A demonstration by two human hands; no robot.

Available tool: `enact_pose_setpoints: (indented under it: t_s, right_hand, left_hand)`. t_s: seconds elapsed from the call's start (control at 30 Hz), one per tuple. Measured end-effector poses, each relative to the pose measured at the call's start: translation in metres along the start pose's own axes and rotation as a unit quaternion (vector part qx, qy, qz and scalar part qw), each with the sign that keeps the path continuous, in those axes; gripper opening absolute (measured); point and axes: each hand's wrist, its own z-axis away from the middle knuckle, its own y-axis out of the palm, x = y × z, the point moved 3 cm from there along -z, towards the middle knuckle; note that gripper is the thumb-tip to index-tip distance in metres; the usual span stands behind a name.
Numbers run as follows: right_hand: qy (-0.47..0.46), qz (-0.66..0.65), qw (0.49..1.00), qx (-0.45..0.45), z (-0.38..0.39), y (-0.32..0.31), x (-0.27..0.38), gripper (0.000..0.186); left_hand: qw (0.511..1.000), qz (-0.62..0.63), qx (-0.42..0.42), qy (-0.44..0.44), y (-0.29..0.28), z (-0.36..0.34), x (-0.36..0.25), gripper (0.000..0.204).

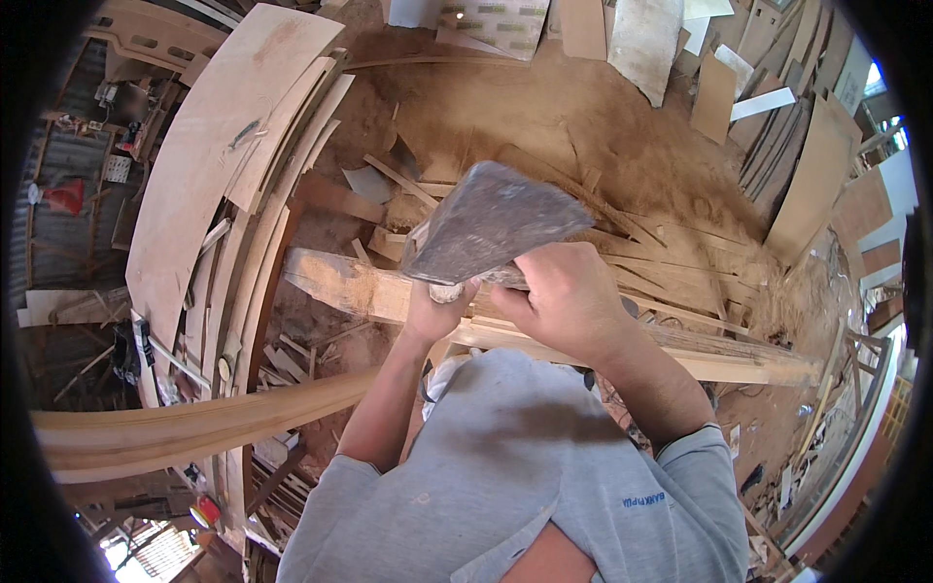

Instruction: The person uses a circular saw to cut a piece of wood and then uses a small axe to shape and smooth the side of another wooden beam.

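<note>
Beam (335, 282): lies crosswise beneath our hands.
Plate (496, 223): dark, raised over the beam; we judge it stiff, fairly heavy, best held by its lower edge.
Right hand (575, 296): our fingers curl closed, gripping the plate's lower right.
Left hand (435, 316): our fingers wrap a pale stub (445, 292) beneath.

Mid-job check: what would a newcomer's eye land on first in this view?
Probably the dark, wedge-shaped slab in the centre, with the person's left hand and right hand close together at its near edge. Next, the big pale boards stacked along the left, above a long plank that looks bowed in the fisheye view. Brown sawdust spreads beyond the slab.
</note>
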Motion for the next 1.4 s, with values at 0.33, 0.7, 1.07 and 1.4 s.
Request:
enact_pose_setpoints:
  t_s: [0.33, 0.7, 1.07, 1.4]
  right_hand:
    - [0.046, 0.08, 0.986, 0.141, 0.006, 0.053, -0.031, 0.028]
    - [-0.018, 0.072, 0.991, 0.115, 0.017, 0.05, -0.018, 0.031]
    - [0.1, -0.085, 0.99, 0.058, 0.02, 0.034, -0.024, 0.034]
    - [0.054, -0.048, 0.997, -0.014, 0.012, -0.007, -0.002, 0.029]
  left_hand:
    - [0.998, -0.058, 0.032, -0.02, -0.001, 0.002, 0.01, 0.034]
    - [0.978, -0.186, 0.064, 0.072, -0.009, 0.011, 0.025, 0.024]
    - [0.977, 0.106, -0.183, 0.006, -0.032, 0.029, 0.013, 0.019]
    - [0.99, -0.131, 0.047, 0.024, 0.001, 0.013, 0.027, 0.015]
